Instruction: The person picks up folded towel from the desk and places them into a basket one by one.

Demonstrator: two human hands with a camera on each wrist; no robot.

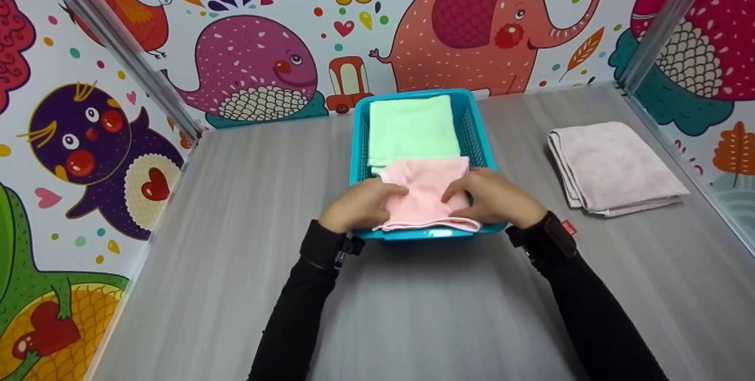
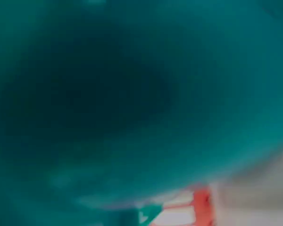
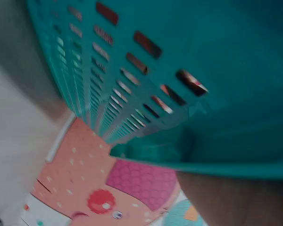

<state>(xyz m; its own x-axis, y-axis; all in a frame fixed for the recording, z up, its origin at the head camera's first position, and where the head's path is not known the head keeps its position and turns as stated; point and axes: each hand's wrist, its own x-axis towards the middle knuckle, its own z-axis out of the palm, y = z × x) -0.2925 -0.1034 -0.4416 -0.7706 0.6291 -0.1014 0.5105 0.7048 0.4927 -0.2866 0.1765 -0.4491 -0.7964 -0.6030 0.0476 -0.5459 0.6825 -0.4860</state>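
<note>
A folded pink towel lies in the front part of a teal plastic basket, its lower folded edge along the front rim. My left hand grips the towel's left side, fingers bent over onto the cloth. On the opposite side my right hand holds it with bent fingers and thumb. Behind it in the basket is a folded light green towel, partly covered by the pink one. The left wrist view is mostly blurred basket wall; the right wrist view shows the slotted basket side close up.
A folded pale pink-grey towel lies on the grey wood-grain table to the right, with a small red tag near it. Cartoon-printed panels stand along the back and both sides, joined by metal corner posts.
</note>
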